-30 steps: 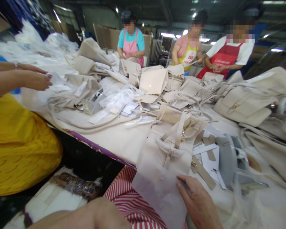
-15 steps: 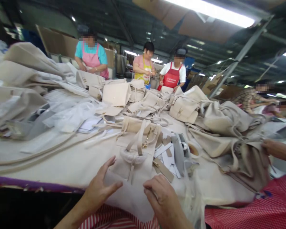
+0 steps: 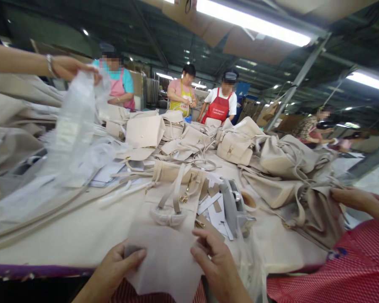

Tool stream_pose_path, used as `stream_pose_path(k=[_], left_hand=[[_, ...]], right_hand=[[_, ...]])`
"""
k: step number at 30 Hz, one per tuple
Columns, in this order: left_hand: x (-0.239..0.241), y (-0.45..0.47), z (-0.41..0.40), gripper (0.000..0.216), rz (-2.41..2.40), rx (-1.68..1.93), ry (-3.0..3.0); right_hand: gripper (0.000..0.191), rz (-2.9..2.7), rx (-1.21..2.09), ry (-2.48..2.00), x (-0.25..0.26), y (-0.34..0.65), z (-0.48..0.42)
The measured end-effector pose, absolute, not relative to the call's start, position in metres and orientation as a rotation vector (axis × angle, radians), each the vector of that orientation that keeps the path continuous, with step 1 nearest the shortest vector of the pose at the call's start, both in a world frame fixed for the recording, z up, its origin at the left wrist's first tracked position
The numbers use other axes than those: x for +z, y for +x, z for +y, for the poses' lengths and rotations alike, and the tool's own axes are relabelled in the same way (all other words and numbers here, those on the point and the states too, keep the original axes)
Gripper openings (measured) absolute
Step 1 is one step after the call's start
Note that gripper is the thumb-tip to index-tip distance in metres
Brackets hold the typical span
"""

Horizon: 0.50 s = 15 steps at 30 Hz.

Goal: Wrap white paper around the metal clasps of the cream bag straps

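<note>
Cream leather crowds the table; the only bare stretch runs along its near edge, left of the hands. There the left hand and right hand pinch a thin sheet between thumb and fingers at its two sides, so it overhangs the edge toward the lap. Just beyond lies a bag, long axis pointing away. A co-worker's hand lifts a plastic sleeve on the left.
</note>
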<state>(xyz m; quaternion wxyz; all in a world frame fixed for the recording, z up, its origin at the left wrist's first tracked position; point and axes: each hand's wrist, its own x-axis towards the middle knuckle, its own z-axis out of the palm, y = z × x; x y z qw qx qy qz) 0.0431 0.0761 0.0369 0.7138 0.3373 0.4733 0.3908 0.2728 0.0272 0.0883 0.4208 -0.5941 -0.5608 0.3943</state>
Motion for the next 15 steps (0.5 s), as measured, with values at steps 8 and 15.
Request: stream_pose_path(k=[8,15], left_hand=[[0.033,0.047,0.074,0.038,1.023,1.034,0.462],[0.038,0.071,0.061,0.035,0.977,1.263,0.233]], right_hand=[[0.076,-0.836,1.62,-0.863,0.07,0.244,0.032],[0.064,-0.664,1.638,-0.845,0.027,0.214,0.024]])
